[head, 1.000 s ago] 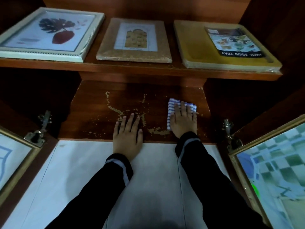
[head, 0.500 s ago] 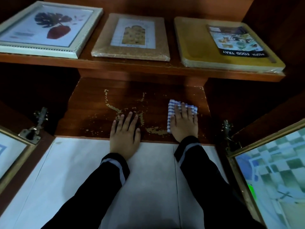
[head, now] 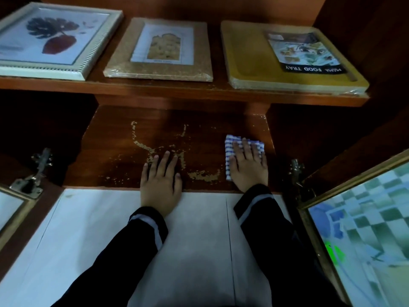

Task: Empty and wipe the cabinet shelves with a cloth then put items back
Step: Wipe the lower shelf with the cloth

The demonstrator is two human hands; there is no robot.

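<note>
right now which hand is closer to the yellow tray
Right. The right hand, flat on the cloth, is on the lower shelf below the left end of the tray; the left hand is further left, below the cork frame.

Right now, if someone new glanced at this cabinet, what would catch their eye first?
Two hands lie flat on the lower shelf: the right hand presses a blue striped cloth, the left hand rests among pale flaky patches in the wood. On the shelf above lie a white picture frame, a brown frame and a yellow food tray.
</note>
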